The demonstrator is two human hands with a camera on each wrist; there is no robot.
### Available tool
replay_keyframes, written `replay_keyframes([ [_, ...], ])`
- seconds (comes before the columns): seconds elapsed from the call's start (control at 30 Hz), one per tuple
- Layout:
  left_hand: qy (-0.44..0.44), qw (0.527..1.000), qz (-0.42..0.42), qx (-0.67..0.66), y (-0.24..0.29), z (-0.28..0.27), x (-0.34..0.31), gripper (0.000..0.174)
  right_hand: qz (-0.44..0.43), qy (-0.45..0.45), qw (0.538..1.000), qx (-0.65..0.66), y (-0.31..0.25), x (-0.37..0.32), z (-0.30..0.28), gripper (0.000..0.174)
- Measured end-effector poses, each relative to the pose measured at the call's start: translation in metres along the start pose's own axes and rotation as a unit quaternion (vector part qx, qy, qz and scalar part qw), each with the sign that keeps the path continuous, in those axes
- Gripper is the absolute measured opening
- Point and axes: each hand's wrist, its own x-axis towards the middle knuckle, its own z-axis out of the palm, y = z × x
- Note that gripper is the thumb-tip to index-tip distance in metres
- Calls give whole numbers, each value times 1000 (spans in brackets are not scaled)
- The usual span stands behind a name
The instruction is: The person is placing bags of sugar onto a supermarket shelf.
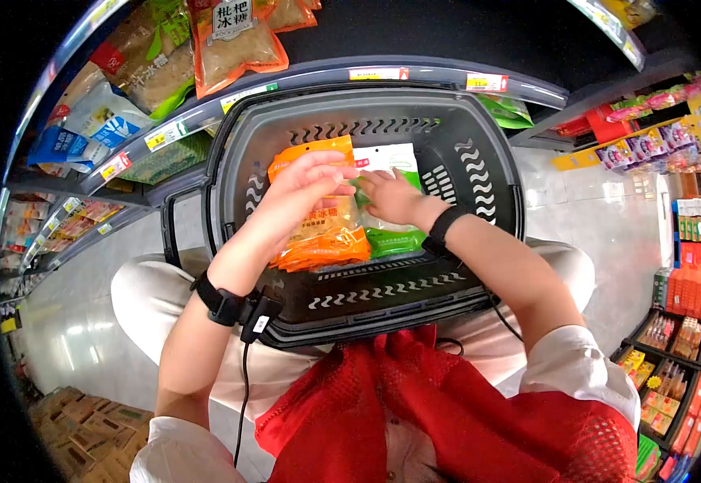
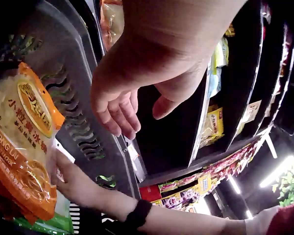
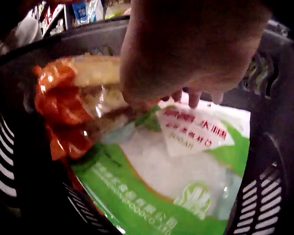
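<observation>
Orange, clear-windowed plastic bags of pale sugar (image 1: 334, 233) lie stacked in a black plastic shopping basket with wavy slots (image 1: 366, 101), beside a flat green-and-white plastic packet (image 1: 395, 243) on the basket's right side. A seated person in a red vest with mesh panels (image 1: 447, 410) and pale trousers (image 1: 151, 299) works over the basket with both bare hands. The left hand (image 1: 309, 187), fingers loosely bent and thumb apart, hovers above the orange bags with nothing in its grasp. The right hand (image 1: 391, 197) reaches down with extended fingers at the upper part of the green-and-white packet; whether it has hold of the packet's edge cannot be told. Each wrist wears a black band (image 1: 220, 303). Beyond the basket's far rim, orange-edged bags (image 1: 234, 52) stand on a dark shelf with price labels (image 1: 379, 74) along its front.
</observation>
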Motion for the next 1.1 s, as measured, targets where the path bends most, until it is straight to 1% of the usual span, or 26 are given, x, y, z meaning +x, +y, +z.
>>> replay_keyframes([
  [0.03, -2, 1000, 0, 2, 0, 0, -1, 31, 1, 4, 1000, -6, 0, -4, -17, 50],
  [0.1, 7, 1000, -1, 11, -2, -1, 2, 31, 33, -86, 996, 13, 6, -11, -48, 38],
  [0.13, 18, 1000, -9, 20, -5, -2, 3, 32, 39, -26, 999, 0, 10, -19, -58, 32],
  [0.17, 17, 1000, -1, 23, -9, -3, 4, 32, 63, -49, 996, 26, 17, -25, -71, 30],
  [0.23, 28, 994, 18, 108, -21, -10, 11, 33, 101, -2, 993, 60, 33, -36, -83, 31],
  [0.27, 40, 980, 58, 188, -34, -17, 19, 37, 98, 7, 994, 54, 38, -42, -86, 31],
  [0.3, 38, 954, 77, 287, -53, -31, 29, 42, 121, 92, 977, 149, 39, -50, -88, 33],
  [0.33, 42, 941, 75, 326, -70, -41, 38, 42, 139, 175, 944, 243, 41, -56, -87, 36],
  [0.37, 48, 927, 72, 365, -78, -47, 42, 43, 172, 189, 925, 280, 44, -60, -84, 44],
  [0.4, 55, 925, 76, 369, -72, -43, 38, 43, 195, 194, 922, 274, 42, -65, -83, 46],
  [0.43, 58, 954, -15, 295, -64, -36, 33, 43, 218, 200, 916, 269, 41, -69, -81, 48],
  [0.47, 60, 969, -107, 216, -60, -31, 29, 43, 221, 183, 918, 273, 44, -72, -77, 49],
  [0.5, 64, 967, -107, 223, -58, -30, 28, 43, 216, 188, 917, 278, 43, -74, -77, 49],
  [0.57, 56, 972, -113, 199, -57, -32, 28, 44, 221, 140, 952, 162, 38, -81, -86, 49],
  [0.6, 47, 968, -98, 226, -57, -37, 31, 43, 208, 113, 958, 159, 36, -82, -95, 45],
  [0.63, 49, 965, -101, 235, -48, -37, 33, 43, 206, 118, 957, 168, 36, -82, -101, 45],
  [0.7, 70, 961, -68, 257, -26, -35, 41, 42, 173, 87, 970, 147, 40, -80, -109, 41],
  [0.73, 74, 958, -55, 273, -12, -34, 49, 40, 157, 97, 974, 134, 42, -80, -114, 37],
  [0.83, 89, 953, -4, 290, 30, -32, 85, 36, 163, 83, 974, 135, 36, -80, -136, 41],
  [0.87, 97, 937, 37, 334, 42, -33, 100, 34, 150, 114, 973, 130, 34, -81, -139, 38],
  [0.9, 104, 917, 80, 377, 54, -35, 118, 32, 150, 118, 972, 135, 31, -82, -143, 38],
  [0.97, 113, 839, 175, 503, 77, -43, 157, 31, 155, 111, 977, 98, 29, -83, -148, 35],
  [1.0, 124, 792, 230, 551, 86, -50, 176, 28, 145, 149, 973, 96, 33, -84, -141, 31],
  [1.03, 133, 740, 284, 595, 95, -48, 190, 26, 149, 150, 972, 100, 36, -86, -139, 31],
  [1.07, 147, 701, 242, 655, 106, -47, 205, 29, 172, 134, 973, 73, 39, -87, -137, 30],
  [1.1, 132, 656, 224, 709, 112, -67, 231, 30, 195, 117, 973, 46, 42, -88, -135, 29],
])
